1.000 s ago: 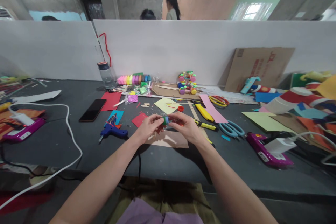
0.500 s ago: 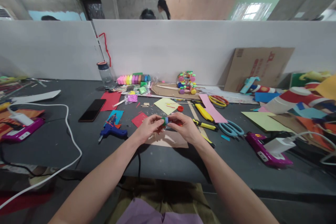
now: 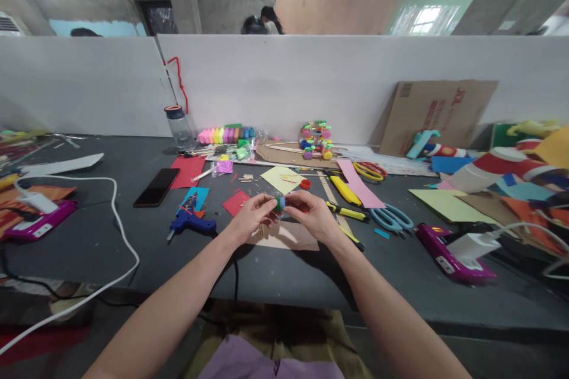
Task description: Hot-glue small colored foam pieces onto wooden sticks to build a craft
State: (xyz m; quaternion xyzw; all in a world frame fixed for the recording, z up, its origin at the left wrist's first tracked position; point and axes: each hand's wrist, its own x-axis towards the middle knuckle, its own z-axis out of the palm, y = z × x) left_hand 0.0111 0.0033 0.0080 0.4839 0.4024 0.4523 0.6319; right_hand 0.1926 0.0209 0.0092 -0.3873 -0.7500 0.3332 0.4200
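Between my fingertips, above the middle of the table, is a small green and blue piece [image 3: 280, 204], perhaps bottle caps put together. My left hand [image 3: 252, 214] pinches its green side, and my right hand [image 3: 312, 213] grips its blue side. Something red shows under the right fingers, too covered to name. Beneath the hands lies a strip of tan cardboard [image 3: 288, 235]. A red ring-shaped cap [image 3: 305, 183] rests just beyond my right hand, close to a pale yellow paper sheet [image 3: 281, 178]. Red paper [image 3: 236, 202] lies beside my left hand.
A blue glue gun [image 3: 193, 223] and a phone [image 3: 157, 187] lie to the left. Yellow utility knives [image 3: 345, 188] and blue-handled scissors [image 3: 392, 218] are on the right. Purple power strips [image 3: 462, 257] sit at both sides. A white partition [image 3: 284, 77] stands behind a bottle [image 3: 178, 127].
Both hands and the small piece stay almost where they were. Beyond the partition, one person's head has dropped lower and shifted left, nearer to another head.
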